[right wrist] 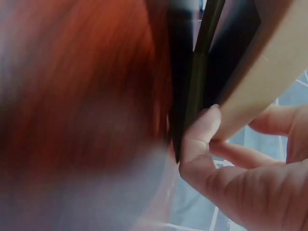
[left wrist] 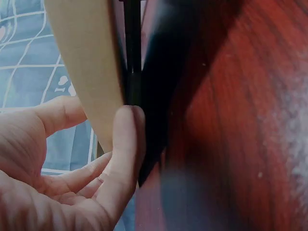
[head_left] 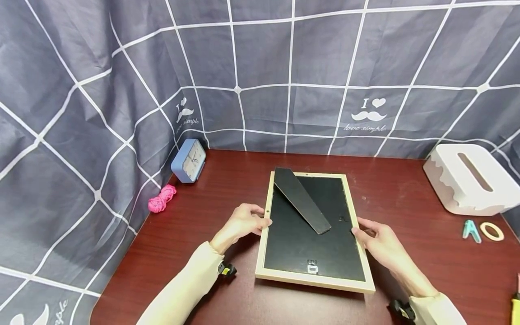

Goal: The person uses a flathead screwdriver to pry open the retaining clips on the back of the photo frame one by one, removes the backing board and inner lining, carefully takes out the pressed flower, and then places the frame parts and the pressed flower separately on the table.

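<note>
A picture frame (head_left: pixel 292 275) with pale wooden edges lies back side up, its black backing board (head_left: pixel 284 253) facing the head camera. Slanting across the board is a black easel stand (head_left: pixel 302 201). My left hand (head_left: pixel 243 220) grips the left edge, thumb on top and fingers curled beneath. On the opposite edge, my right hand (head_left: pixel 382 246) holds the frame in the same way. Both wrist views show the pale side of the frame (left wrist: pixel 89 62) above a dark gap over the table, with a finger of each hand under the rim.
A blue alarm clock (head_left: pixel 189 160) and pink yarn (head_left: pixel 162 198) are at the left. On the right stand a white tissue box (head_left: pixel 467 180), a teal clip (head_left: pixel 471 231) and a wooden ring (head_left: pixel 492 231). A grey checked curtain (head_left: pixel 260 113) borders the brown table (head_left: pixel 227 180).
</note>
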Demonstrator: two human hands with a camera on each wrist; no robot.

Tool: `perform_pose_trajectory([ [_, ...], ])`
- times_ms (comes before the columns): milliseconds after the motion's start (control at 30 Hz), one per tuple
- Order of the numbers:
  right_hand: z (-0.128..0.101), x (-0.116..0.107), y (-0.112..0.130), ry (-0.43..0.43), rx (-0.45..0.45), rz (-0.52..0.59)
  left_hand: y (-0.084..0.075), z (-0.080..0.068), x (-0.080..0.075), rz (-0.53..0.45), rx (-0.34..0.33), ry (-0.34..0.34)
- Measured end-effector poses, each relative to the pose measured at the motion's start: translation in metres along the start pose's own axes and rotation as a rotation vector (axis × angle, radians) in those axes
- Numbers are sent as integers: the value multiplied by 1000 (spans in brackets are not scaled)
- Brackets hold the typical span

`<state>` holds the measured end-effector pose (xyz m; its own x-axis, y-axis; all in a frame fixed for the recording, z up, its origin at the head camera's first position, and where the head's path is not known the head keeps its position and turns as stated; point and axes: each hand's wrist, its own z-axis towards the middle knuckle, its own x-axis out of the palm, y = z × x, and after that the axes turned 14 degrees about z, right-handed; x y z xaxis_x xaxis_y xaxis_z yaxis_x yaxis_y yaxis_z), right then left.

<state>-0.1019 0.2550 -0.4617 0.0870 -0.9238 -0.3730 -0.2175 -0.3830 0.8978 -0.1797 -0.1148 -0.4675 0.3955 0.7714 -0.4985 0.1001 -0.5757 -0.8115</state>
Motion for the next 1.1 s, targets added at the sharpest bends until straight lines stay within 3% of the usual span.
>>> perform_pose_trajectory([
  [333,5,5,2,-18,-62,-159,0,-1,7,57,-2,-37],
  [600,11,5,3,2,-71,-189,-4,0,12,186,-34,-95],
  [933,15,8,8,-28,-148,-280,-5,3,12,338,13,-147],
  [1100,16,12,6,-24,-175,-285,-3,2,11,349,14,-139],
])
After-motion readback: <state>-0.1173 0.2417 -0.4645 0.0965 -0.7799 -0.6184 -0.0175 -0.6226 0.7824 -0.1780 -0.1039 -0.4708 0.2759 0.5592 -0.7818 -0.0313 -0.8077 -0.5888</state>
